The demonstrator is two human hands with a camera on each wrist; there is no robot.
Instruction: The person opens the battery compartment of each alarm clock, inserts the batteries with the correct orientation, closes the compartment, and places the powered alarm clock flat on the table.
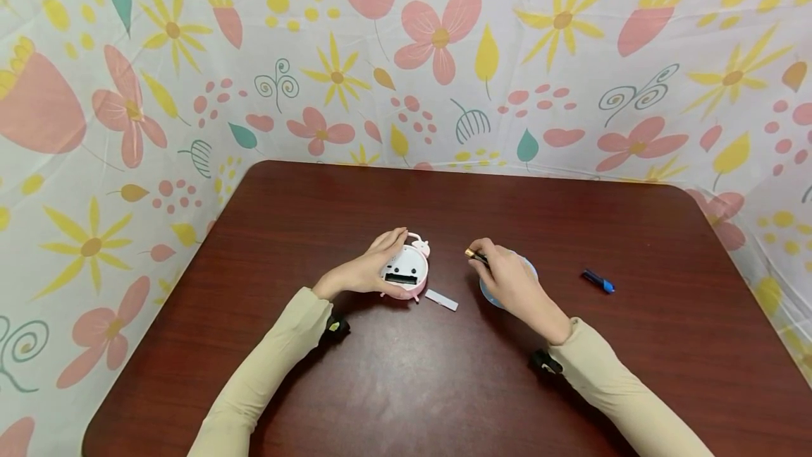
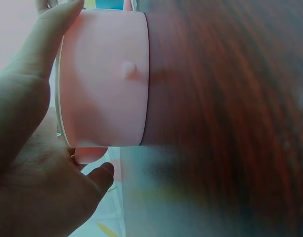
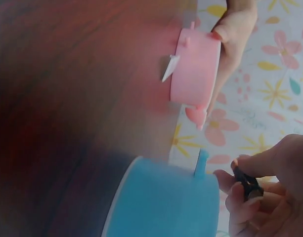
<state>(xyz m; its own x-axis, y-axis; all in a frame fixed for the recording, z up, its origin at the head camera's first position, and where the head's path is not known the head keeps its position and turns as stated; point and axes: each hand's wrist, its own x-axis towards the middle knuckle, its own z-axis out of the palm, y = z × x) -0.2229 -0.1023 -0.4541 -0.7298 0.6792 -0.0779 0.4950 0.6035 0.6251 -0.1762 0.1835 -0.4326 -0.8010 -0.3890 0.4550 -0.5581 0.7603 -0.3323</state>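
Observation:
A pink alarm clock (image 1: 406, 266) lies with its white back up and its dark battery slot uncovered. My left hand (image 1: 364, 270) grips it by the sides, thumb at the near edge and fingers at the far edge. Its pink side wall with a small foot fills much of the left wrist view. Between thumb and fingers of my right hand (image 1: 514, 281) is a black battery (image 3: 247, 182) with a copper-coloured end. This hand hovers over a light-blue round case (image 3: 163, 200) with a short peg, which it partly hides in the head view.
A narrow white battery cover (image 1: 441, 300) lies just right of the pink clock. Further right on the brown table (image 1: 406, 386) is a short dark stick with a bright blue end (image 1: 598, 281). Flower-patterned cloth (image 1: 438, 55) hangs behind and at the left.

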